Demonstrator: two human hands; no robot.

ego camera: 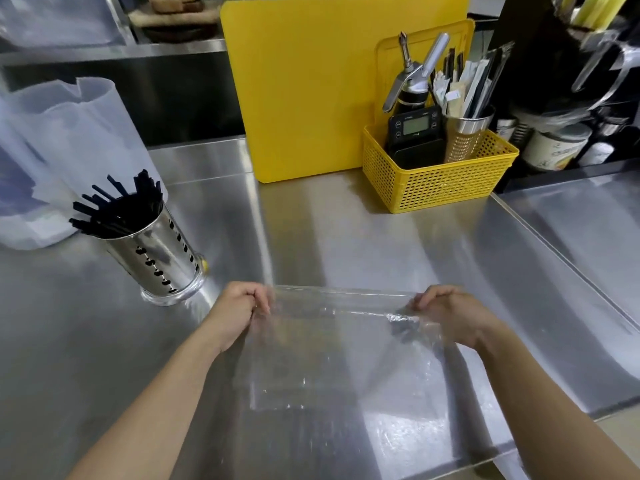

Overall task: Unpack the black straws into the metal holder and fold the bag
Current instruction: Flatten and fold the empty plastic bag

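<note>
Now my left hand and right hand each pinch a far corner of the clear plastic bag, holding it taut for folding; black straws fill the metal holder far left.

Lower ends of black straws out of sight inside the metal holder; scale display too small to read

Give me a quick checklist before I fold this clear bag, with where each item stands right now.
1. The black straws stand in the metal holder: ok.
2. Nothing left in the clear bag: cannot tell, dark crinkle near the right hand.
3. The left hand pinches one far corner: ok.
4. The right hand pinches the other: ok.
5. Edge stretched straight between the hands: ok.
6. Metal holder apart from the bag: ok.
</note>
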